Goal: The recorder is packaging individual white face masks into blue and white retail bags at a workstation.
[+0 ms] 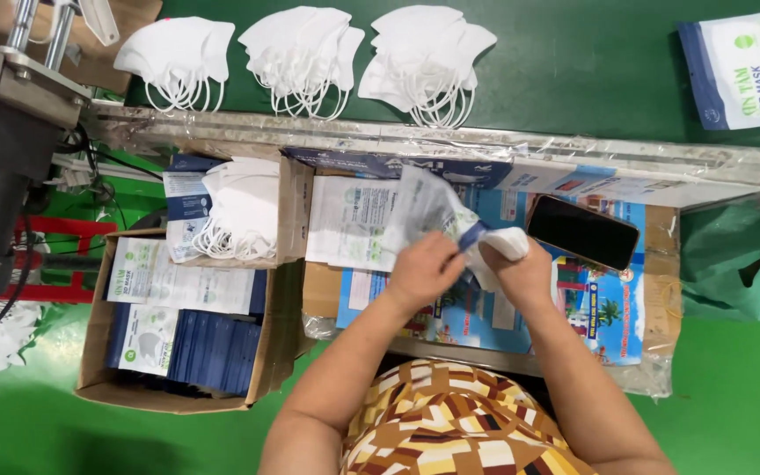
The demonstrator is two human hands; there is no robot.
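I see my left hand (422, 268) pinching the mouth of a clear printed pouch (428, 207) just above the cardboard-covered table (661, 255), fingers pressed on its edge. My right hand (521, 268) is closed around folded white masks (505, 242) at the pouch opening — touching it. A black phone (582, 231) lies just right; a carton of pouches (178, 352) sits left.
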